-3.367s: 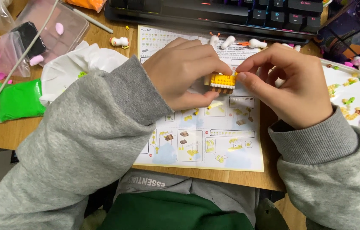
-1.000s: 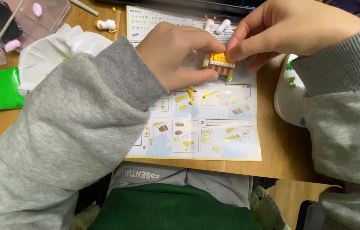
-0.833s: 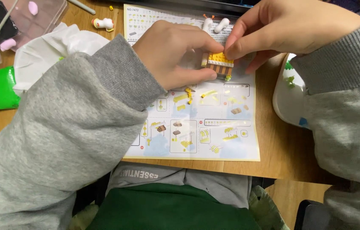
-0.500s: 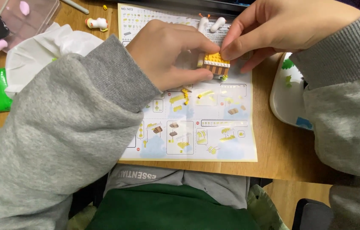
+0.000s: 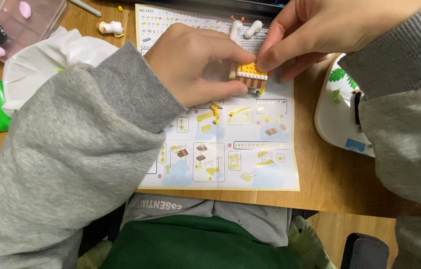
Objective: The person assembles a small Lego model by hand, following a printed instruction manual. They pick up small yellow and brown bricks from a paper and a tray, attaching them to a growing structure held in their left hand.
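nearest you, the instruction sheet (image 5: 220,144) lies flat on the wooden desk (image 5: 335,184). above its middle, your left hand (image 5: 195,62) pinches the small yellow and brown brick model (image 5: 249,75) closed between thumb and fingers. your right hand (image 5: 330,25), moved up since a few seconds ago, now presses fingertips onto the model's top. right of the sheet sits a white tray (image 5: 337,119); left, white tissue (image 5: 46,60); beyond, small white figures (image 5: 245,27).

A warm brown wooden tabletop (image 5: 330,184) fills the view, evenly lit — a soft glare sits on it. Below its near edge, a lighter wood floor (image 5: 327,234) shows beside a dark chair arm (image 5: 364,249).
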